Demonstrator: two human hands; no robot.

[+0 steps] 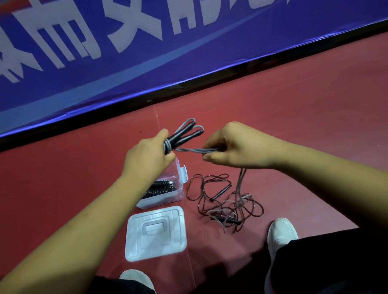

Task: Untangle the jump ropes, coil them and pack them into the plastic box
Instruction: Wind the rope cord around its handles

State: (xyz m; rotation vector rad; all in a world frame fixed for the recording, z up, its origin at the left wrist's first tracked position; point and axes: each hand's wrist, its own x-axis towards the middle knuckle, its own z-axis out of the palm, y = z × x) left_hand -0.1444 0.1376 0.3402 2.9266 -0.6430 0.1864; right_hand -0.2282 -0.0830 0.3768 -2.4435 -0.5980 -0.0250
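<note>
Now grey rope (190, 149) gripped btwn L hand (148, 154), R hand (235, 147).

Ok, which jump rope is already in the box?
The black coiled rope in the clear plastic box; grey rope is held, dark red rope lies outside.

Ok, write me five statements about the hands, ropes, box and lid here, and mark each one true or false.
1. The left hand grips a bundle of the grey rope. True.
2. The lid is closed on the plastic box. False: it lies on the floor, nearer the person than the open box.
3. The plastic box holds nothing. False: a black coiled rope lies inside.
4. The right hand pinches strands of the grey rope. True.
5. A dark rope tangle lies on the floor right of the box. True.
</note>
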